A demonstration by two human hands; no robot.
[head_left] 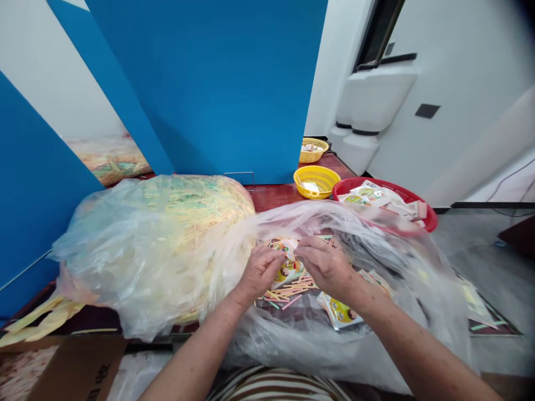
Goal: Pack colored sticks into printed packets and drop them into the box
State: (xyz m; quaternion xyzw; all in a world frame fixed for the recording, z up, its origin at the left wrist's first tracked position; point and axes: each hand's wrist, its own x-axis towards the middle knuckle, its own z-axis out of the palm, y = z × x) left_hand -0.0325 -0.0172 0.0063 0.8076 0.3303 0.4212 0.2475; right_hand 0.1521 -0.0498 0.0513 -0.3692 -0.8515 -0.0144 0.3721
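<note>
My left hand (262,270) and my right hand (325,265) face each other over the table, fingertips pinched at the upper edge of a small printed plastic packet (289,270). A cartoon picture shows on its front. Loose pastel sticks (295,288), like short straws, lie beneath and around it. More printed packets (340,312) rest under my right wrist. Clear plastic sheeting (276,334) surrounds this work area. What exactly sits between my fingertips is too small to make out.
A large clear bag (167,239) full of pastel sticks lies to the left. At the back right stand a yellow basket (317,177), another yellow basket (311,156) and a red basket (430,217) heaped with packets. A blue panel (217,83) rises behind the table.
</note>
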